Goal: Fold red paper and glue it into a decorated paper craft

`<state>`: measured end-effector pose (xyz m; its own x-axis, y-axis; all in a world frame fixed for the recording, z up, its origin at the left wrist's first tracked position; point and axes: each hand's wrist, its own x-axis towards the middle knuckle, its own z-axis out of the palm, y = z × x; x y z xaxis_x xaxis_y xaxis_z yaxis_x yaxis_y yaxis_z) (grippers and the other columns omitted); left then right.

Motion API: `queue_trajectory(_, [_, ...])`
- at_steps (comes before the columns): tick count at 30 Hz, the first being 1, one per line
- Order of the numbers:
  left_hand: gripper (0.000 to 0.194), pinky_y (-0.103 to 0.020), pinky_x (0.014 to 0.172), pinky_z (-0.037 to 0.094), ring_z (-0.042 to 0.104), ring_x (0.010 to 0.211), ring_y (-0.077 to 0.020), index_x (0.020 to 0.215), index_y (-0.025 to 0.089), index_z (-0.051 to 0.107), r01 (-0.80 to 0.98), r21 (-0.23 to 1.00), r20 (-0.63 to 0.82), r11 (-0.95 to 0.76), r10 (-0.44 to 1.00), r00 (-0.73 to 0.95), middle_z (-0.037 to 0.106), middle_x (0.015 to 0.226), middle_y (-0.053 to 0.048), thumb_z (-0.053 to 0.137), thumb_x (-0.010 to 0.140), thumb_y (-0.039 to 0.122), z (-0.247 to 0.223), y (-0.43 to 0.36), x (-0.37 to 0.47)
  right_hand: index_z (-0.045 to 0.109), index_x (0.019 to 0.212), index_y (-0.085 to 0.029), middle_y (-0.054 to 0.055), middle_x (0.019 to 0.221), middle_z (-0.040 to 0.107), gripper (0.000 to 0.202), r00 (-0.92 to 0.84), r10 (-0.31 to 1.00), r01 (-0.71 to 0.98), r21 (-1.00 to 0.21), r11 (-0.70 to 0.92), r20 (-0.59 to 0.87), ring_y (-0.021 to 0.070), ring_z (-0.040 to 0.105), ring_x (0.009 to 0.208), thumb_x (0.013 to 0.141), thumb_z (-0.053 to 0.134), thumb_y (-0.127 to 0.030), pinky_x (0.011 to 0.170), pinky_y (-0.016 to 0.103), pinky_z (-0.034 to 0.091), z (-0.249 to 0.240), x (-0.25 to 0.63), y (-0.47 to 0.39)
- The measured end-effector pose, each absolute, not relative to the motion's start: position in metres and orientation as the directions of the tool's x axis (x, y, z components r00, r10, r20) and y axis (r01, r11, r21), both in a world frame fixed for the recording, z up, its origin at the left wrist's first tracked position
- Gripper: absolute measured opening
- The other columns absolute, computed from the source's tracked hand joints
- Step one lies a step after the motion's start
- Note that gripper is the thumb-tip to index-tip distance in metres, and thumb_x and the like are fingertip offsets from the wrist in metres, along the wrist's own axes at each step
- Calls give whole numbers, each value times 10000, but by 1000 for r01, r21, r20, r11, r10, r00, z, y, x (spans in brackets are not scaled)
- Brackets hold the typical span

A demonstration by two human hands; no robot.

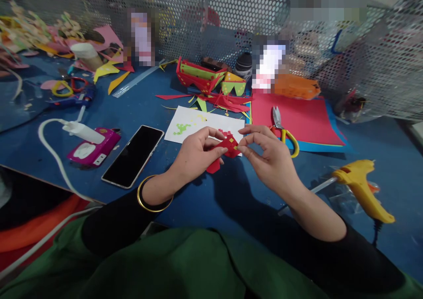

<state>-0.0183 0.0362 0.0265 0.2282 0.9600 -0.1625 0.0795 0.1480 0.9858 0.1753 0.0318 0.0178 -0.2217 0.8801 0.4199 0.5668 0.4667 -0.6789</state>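
A red cut-out piece [214,166] with small yellow squares on it is pinched between the thumb and fingers of my left hand [198,152]. At its right edge, the thumb and index finger of my right hand [268,154] are pressed together by a yellow bit; whether they hold that bit is too small to tell. Just behind my hands lies a white sheet [172,127] with piles of tiny green [181,128], yellow and red bits. Gold-handled scissors [277,117] rest on red sheets [297,118] to the right.
A black-screened phone [132,156] and a magenta power socket [95,147] with a white cable are at left. A yellow glue gun [363,186] lies at right. Red and green mask shapes [198,76] and scraps [228,102] sit near the mesh [231,8] at the back.
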Motion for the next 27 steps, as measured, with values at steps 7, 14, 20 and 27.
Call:
queue_trajectory(7, [172, -209, 579, 520, 673, 592, -100, 895, 144, 651, 65, 977, -211, 202, 948, 239, 715, 744, 4, 745, 785, 235, 23, 36, -18, 662, 849, -220, 102, 1162, 704, 96, -235, 862, 620, -614, 489, 449, 285, 653, 1174, 907, 605, -169, 1003, 514, 498, 13, 171, 28])
queue_trajectory(14, [155, -199, 571, 514, 677, 596, -103, 871, 154, 645, 61, 979, -205, 196, 947, 249, 714, 714, 9, 745, 786, 237, 23, 36, -18, 666, 856, -212, 108, 1142, 703, 85, -209, 868, 641, -607, 470, 450, 292, 660, 1137, 911, 607, -188, 978, 520, 501, 12, 168, 26])
queue_trajectory(20, [170, -207, 584, 520, 679, 604, -107, 875, 154, 655, 66, 978, -209, 199, 945, 250, 719, 729, 2, 753, 783, 259, 24, 36, -18, 663, 853, -212, 102, 1112, 706, 59, -188, 871, 629, -626, 461, 453, 281, 665, 1116, 891, 635, -178, 977, 497, 503, 11, 167, 26])
queue_trajectory(27, [192, -205, 591, 526, 683, 618, -105, 904, 145, 685, 43, 978, -209, 205, 943, 258, 724, 757, -3, 767, 776, 263, 23, 36, -18, 661, 842, -209, 103, 1088, 706, 74, -171, 889, 593, -677, 437, 424, 267, 671, 1112, 900, 625, -182, 980, 465, 504, 10, 165, 26])
